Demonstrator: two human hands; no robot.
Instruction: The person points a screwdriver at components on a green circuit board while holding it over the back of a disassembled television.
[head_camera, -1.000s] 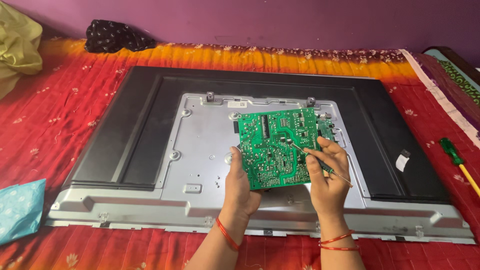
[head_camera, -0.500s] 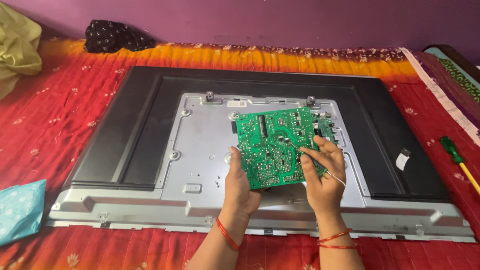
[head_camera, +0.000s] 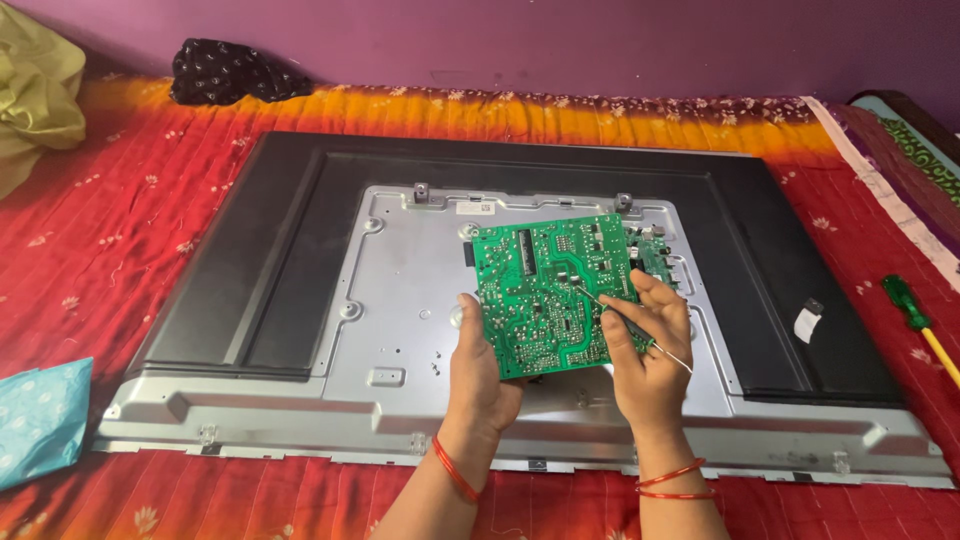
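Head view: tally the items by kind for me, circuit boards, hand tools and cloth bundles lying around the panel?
Circuit boards: 2, held green board, second board
Hand tools: 2, thin probe, green-handled screwdriver
Cloth bundles: 3, black, yellow-green, light blue
Total: 7

Purple wall (head_camera: 560, 40) runs across the top, plain and matte. Below it, a bed covered by a red quilted spread (head_camera: 120, 250) with small pale flower motifs; near the wall the spread shades into an orange band (head_camera: 540, 110). A black dotted cloth bundle (head_camera: 235, 72) lies on that band, close to the wall. Yellow-green fabric (head_camera: 35, 95) bunched left of the bundle. Dark wooden bed edge (head_camera: 915, 115) at the far right of the wall. Light even, soft, daylight-like.
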